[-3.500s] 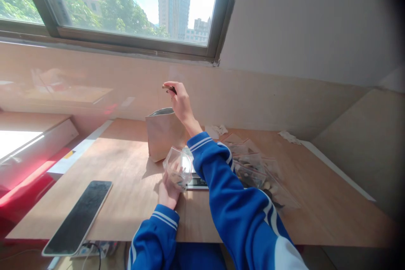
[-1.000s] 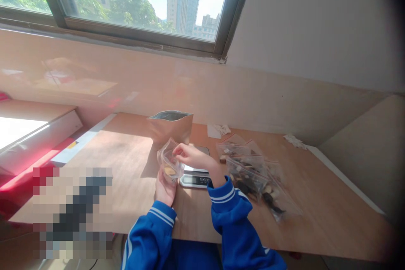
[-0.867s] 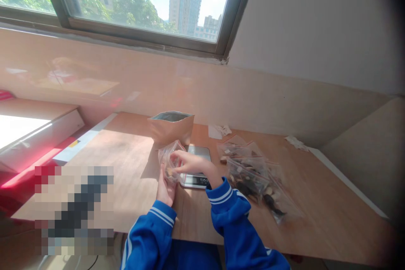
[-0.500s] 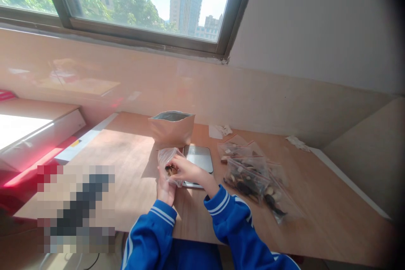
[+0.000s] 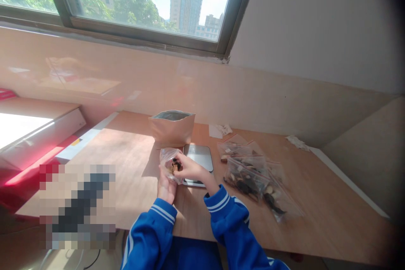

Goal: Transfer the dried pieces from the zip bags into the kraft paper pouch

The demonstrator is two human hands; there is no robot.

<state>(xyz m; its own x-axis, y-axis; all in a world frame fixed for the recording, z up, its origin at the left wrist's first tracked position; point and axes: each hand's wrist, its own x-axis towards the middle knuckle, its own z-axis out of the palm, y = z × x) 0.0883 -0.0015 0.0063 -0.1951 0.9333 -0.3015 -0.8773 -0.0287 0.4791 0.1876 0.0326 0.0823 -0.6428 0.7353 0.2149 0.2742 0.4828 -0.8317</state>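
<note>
My left hand (image 5: pixel 166 185) is wrapped round the lower side of a small clear plastic bag (image 5: pixel 166 155), its mouth open and tilted toward me. At that mouth, the fingers of my right hand (image 5: pixel 190 168) are closed on dark and tan dried pieces (image 5: pixel 176 164), too small to name exactly. Just beyond the bag stands an upright brown pouch (image 5: pixel 172 130) with a silvery lining and an open top. Partly under my right hand and wrist lies a flat scale (image 5: pixel 201 156) with a metal plate.
Several clear zip bags (image 5: pixel 245 175) of dark and pale dried pieces lie in a heap to the right on the wooden table (image 5: pixel 316 202). White crumpled paper (image 5: pixel 220 130) sits near the wall. A blurred-out patch (image 5: pixel 80 202) covers the lower left.
My right hand has drawn back slightly to the right at the bag's mouth, and more of the dark pieces shows at its fingers. My left hand keeps its hold on the bag.
</note>
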